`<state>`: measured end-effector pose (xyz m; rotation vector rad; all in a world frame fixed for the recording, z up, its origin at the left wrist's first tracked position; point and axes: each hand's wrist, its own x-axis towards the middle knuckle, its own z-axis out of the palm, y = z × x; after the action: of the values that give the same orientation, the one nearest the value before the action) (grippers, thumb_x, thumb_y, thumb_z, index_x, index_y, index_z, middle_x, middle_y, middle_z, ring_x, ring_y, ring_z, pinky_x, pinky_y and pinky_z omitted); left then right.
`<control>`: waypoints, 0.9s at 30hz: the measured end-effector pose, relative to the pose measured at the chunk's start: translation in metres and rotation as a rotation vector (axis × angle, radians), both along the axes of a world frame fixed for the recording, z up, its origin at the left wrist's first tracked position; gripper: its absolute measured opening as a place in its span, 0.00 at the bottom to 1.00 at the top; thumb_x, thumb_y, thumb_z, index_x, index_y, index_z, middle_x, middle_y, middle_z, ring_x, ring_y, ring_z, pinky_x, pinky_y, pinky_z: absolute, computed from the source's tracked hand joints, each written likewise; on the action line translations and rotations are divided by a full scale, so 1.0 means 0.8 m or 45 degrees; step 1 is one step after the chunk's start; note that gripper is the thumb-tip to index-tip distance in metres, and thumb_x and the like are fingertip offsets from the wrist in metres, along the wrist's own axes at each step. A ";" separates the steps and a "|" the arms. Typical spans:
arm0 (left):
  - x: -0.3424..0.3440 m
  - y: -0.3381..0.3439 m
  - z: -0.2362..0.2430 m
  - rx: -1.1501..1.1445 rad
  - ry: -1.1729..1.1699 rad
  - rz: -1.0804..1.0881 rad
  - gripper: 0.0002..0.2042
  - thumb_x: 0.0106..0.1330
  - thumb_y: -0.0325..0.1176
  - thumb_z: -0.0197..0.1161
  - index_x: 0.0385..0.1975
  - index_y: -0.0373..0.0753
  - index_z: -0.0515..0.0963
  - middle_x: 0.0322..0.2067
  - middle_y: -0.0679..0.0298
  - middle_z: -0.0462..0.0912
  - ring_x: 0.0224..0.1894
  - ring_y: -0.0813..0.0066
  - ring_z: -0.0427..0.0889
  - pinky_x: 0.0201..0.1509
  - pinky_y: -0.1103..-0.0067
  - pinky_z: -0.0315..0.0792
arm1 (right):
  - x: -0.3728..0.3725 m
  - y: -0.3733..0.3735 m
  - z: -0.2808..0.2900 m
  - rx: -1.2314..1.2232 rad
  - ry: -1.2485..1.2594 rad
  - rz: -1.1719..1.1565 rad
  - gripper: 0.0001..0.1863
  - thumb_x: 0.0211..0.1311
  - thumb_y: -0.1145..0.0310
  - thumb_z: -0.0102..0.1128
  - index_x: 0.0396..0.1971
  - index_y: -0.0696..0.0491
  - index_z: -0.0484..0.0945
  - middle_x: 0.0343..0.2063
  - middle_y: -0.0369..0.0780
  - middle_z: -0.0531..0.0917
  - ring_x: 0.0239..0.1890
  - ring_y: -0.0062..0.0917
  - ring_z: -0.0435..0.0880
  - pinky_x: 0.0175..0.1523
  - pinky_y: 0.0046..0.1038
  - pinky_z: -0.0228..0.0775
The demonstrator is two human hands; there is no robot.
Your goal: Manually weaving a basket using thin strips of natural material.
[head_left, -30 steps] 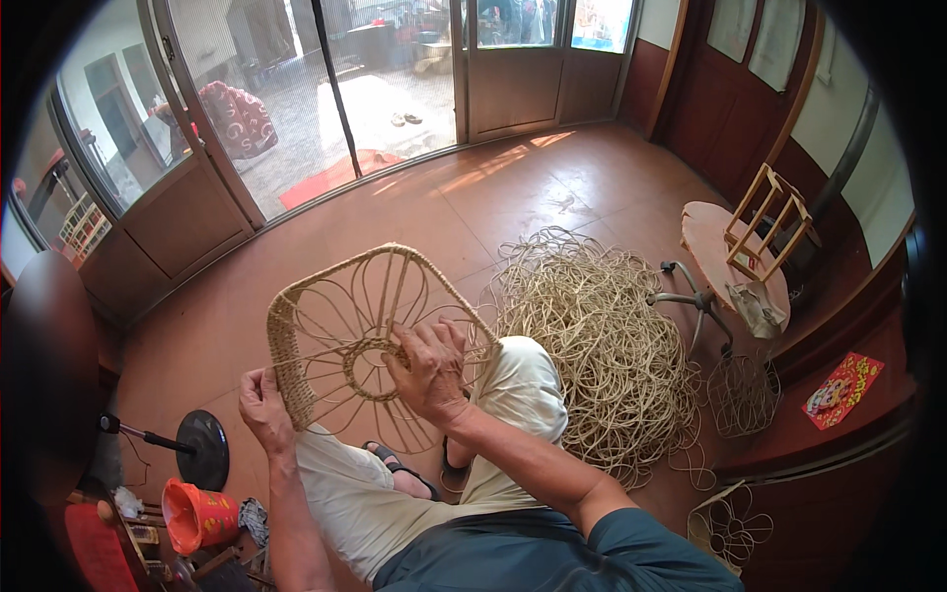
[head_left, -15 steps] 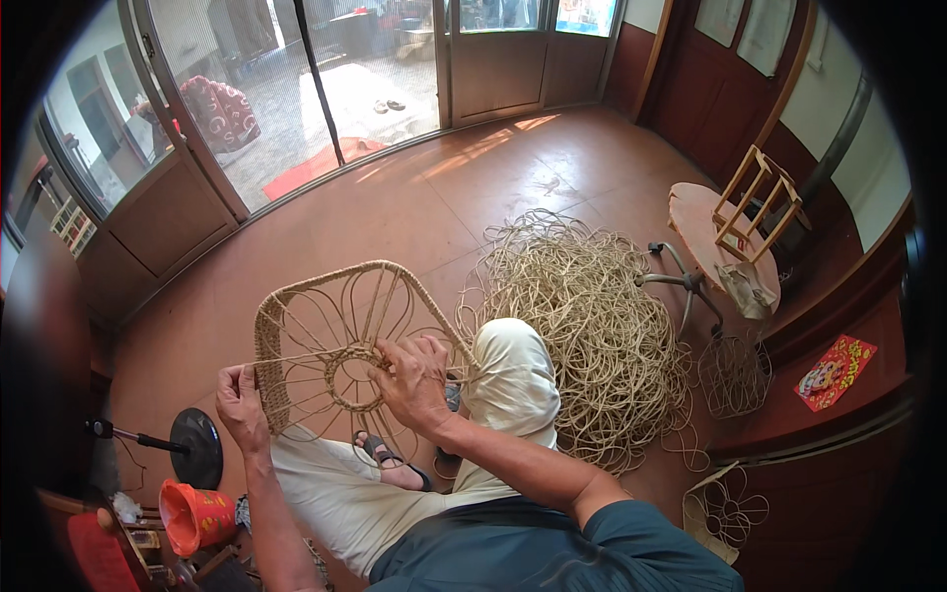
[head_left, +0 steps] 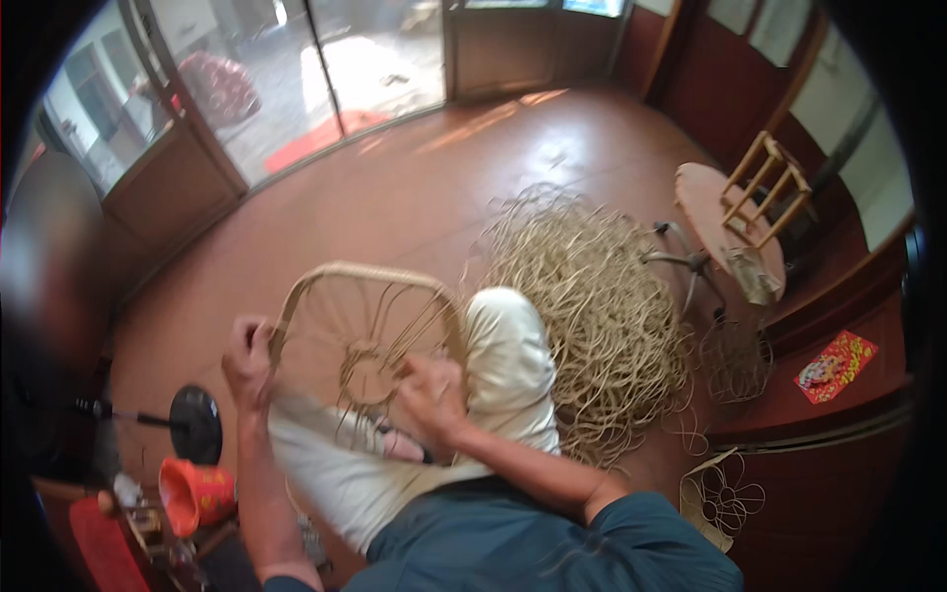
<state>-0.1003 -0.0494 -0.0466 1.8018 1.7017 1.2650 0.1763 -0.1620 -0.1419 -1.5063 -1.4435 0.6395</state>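
A basket-like frame (head_left: 370,270) with a rope-wrapped rim and looped wires around a middle ring tilts over my lap. My left hand (head_left: 249,363) is closed at its left side edge, blurred by motion. My right hand (head_left: 432,397) is over the ring's right side with its fingers drawn together. Whether a strand is pinched there is too smeared to see. Beside my raised knee (head_left: 508,345), a large heap of tan cord (head_left: 607,326) lies loose on the floor.
At the right stands a round-topped swivel stool (head_left: 700,197) carrying a small wooden rack (head_left: 764,192). Bare wire frames (head_left: 735,360) rest below it. An orange bucket (head_left: 197,498) and a black round stand base (head_left: 196,424) are at the left. Glass doors (head_left: 385,59) line the far side.
My left hand has moved slightly up, and the frame has tilted. My right hand has drawn off the ring, toward me and right. The whole view has shifted slightly and blurred.
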 end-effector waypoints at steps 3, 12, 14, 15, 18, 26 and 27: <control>0.031 0.008 0.014 0.004 0.007 -0.053 0.08 0.83 0.35 0.65 0.44 0.38 0.86 0.31 0.62 0.88 0.36 0.77 0.85 0.44 0.74 0.80 | 0.033 -0.002 0.025 -0.085 -0.036 -0.001 0.14 0.60 0.63 0.73 0.40 0.57 0.88 0.33 0.50 0.89 0.39 0.47 0.90 0.48 0.44 0.80; 0.033 0.002 0.001 0.080 -0.156 -0.064 0.08 0.82 0.36 0.70 0.45 0.37 0.87 0.36 0.66 0.92 0.39 0.80 0.87 0.46 0.76 0.81 | 0.042 0.006 0.037 -0.034 -0.089 0.009 0.21 0.64 0.66 0.74 0.56 0.55 0.86 0.40 0.47 0.90 0.49 0.44 0.86 0.58 0.46 0.77; 0.032 0.000 0.001 0.047 -0.116 -0.040 0.09 0.83 0.36 0.70 0.45 0.37 0.87 0.37 0.65 0.93 0.40 0.79 0.88 0.48 0.76 0.82 | 0.049 -0.003 0.046 0.159 -0.257 0.043 0.23 0.64 0.73 0.74 0.59 0.54 0.85 0.45 0.45 0.88 0.50 0.44 0.86 0.57 0.45 0.78; 0.033 -0.004 0.002 0.044 -0.115 -0.035 0.09 0.83 0.36 0.70 0.45 0.37 0.87 0.37 0.65 0.93 0.40 0.79 0.88 0.48 0.76 0.82 | 0.047 -0.002 0.048 0.156 -0.255 0.048 0.23 0.64 0.73 0.74 0.59 0.54 0.85 0.45 0.45 0.88 0.50 0.44 0.86 0.57 0.45 0.78; 0.034 -0.008 0.003 0.103 -0.176 -0.079 0.08 0.83 0.35 0.69 0.46 0.36 0.87 0.40 0.65 0.93 0.42 0.79 0.88 0.49 0.76 0.82 | 0.034 0.017 0.054 0.476 -0.282 0.085 0.24 0.63 0.78 0.72 0.60 0.51 0.86 0.50 0.43 0.87 0.52 0.42 0.87 0.58 0.43 0.78; 0.031 -0.009 0.002 0.096 -0.155 -0.074 0.08 0.83 0.34 0.68 0.46 0.35 0.87 0.42 0.64 0.94 0.43 0.78 0.88 0.51 0.75 0.82 | 0.022 0.059 0.036 0.632 -0.425 0.136 0.22 0.67 0.78 0.72 0.60 0.51 0.88 0.50 0.43 0.87 0.52 0.40 0.88 0.57 0.40 0.81; 0.030 -0.008 0.003 0.095 -0.158 -0.066 0.08 0.83 0.34 0.68 0.46 0.35 0.87 0.42 0.64 0.94 0.43 0.78 0.88 0.51 0.75 0.82 | 0.022 0.059 0.034 0.610 -0.412 0.141 0.22 0.67 0.79 0.72 0.60 0.50 0.88 0.49 0.43 0.86 0.51 0.39 0.88 0.55 0.39 0.81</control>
<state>-0.0765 -0.0556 -0.0445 1.7575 1.5511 1.4041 0.1937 -0.1145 -0.1144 -1.1878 -1.7822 0.0921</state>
